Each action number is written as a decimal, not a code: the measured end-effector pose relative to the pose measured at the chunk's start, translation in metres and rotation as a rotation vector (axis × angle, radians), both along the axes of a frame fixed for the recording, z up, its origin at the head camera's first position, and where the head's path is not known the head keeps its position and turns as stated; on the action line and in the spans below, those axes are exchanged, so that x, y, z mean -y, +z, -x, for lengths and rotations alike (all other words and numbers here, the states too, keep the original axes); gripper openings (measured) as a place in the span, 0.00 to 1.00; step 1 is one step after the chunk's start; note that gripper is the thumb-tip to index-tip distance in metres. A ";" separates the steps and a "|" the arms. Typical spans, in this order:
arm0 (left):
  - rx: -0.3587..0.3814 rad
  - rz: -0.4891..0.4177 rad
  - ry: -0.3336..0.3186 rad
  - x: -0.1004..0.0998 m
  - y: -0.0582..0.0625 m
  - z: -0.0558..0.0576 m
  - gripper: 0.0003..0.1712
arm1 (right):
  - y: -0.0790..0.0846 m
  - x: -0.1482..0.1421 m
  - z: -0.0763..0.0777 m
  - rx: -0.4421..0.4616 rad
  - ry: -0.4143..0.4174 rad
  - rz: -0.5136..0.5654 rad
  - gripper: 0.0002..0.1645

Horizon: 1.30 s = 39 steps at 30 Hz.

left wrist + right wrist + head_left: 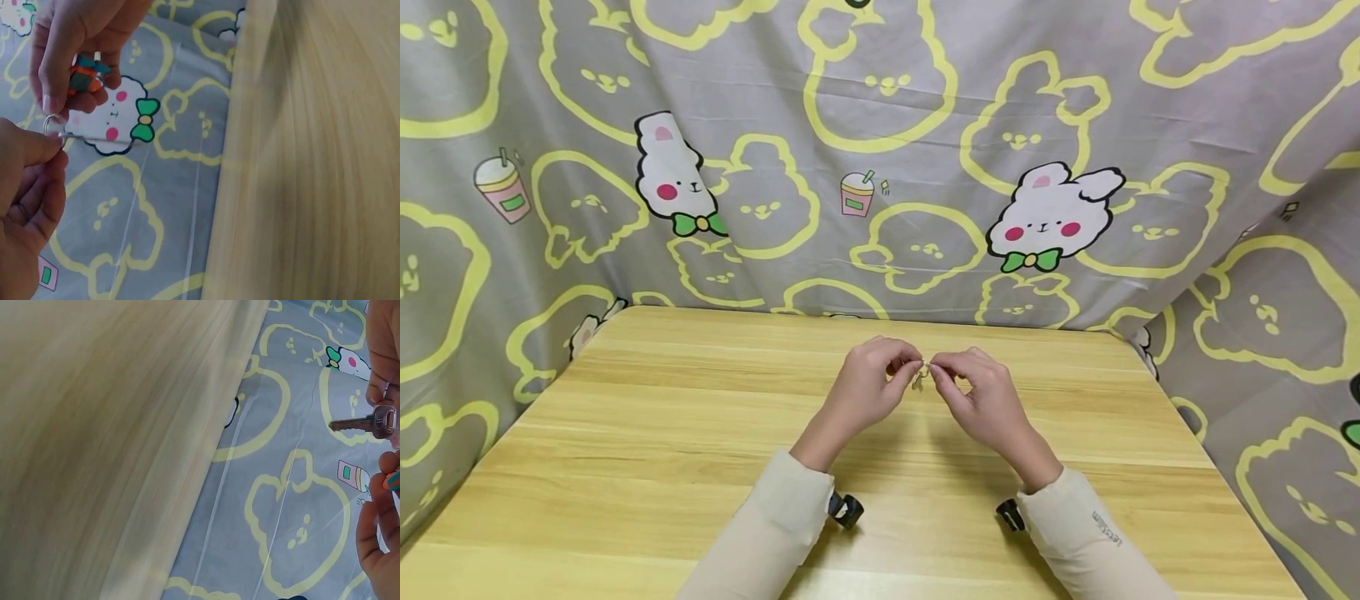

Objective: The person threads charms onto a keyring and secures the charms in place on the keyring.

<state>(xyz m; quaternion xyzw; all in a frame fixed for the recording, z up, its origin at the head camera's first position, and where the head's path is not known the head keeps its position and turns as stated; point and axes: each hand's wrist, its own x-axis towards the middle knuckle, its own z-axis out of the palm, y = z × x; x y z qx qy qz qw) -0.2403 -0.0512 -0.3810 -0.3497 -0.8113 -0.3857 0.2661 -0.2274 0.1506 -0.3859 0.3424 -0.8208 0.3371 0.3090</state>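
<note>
In the head view my left hand (867, 382) and right hand (987, 398) meet fingertip to fingertip above the table. Thumb and fingers of the left hand pinch a metal key ring (47, 122), and a key (365, 422) on it sticks out beside them. At the ring's other side, the right hand's thumb and finger grip close to its edge. A small orange and teal charm (84, 75) lies within that hand's curled fingers, partly hidden by them. Only a sliver of the charm shows in the right wrist view.
The wooden table (700, 467) spreads under both forearms. Behind it and at its sides hangs a grey curtain (760, 100) with yellow outlines and cartoon rabbits. Black wrist-worn devices (847, 510) stick out from the cream sleeves.
</note>
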 end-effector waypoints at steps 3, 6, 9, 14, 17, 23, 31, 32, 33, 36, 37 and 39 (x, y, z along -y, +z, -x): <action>0.086 -0.054 -0.013 -0.002 -0.001 0.000 0.03 | 0.000 0.000 0.000 0.005 0.004 -0.001 0.04; 0.125 -0.071 -0.028 -0.003 -0.001 0.000 0.02 | -0.001 -0.001 0.000 0.008 0.004 0.003 0.04; 0.109 -0.033 -0.043 -0.002 -0.002 0.001 0.02 | -0.001 -0.001 0.001 0.006 0.001 0.004 0.04; 0.072 0.001 -0.039 -0.001 -0.001 0.000 0.03 | -0.001 -0.001 0.002 0.010 -0.004 -0.004 0.04; 0.067 -0.001 -0.024 -0.002 -0.001 0.000 0.03 | 0.000 -0.001 0.001 0.021 -0.006 -0.010 0.04; 0.073 0.028 0.010 -0.002 0.001 -0.001 0.04 | 0.001 -0.003 0.000 0.039 -0.017 -0.031 0.04; 0.110 0.056 0.034 -0.002 0.001 -0.001 0.04 | -0.003 -0.004 0.002 0.041 -0.036 -0.053 0.04; 0.112 0.057 0.039 -0.001 0.001 -0.001 0.04 | -0.003 -0.003 0.002 0.036 -0.040 -0.057 0.04; 0.114 0.058 0.043 -0.001 0.002 -0.001 0.04 | -0.003 -0.003 0.002 0.034 -0.044 -0.062 0.04; 0.144 0.063 0.045 0.000 0.003 -0.001 0.04 | -0.004 -0.004 0.002 0.043 -0.048 -0.075 0.04; 0.164 0.065 0.039 0.001 0.003 -0.001 0.04 | -0.003 -0.004 0.002 0.054 -0.049 -0.083 0.04; 0.217 0.078 0.028 0.003 0.005 -0.001 0.04 | -0.002 -0.005 0.002 0.097 -0.045 -0.109 0.05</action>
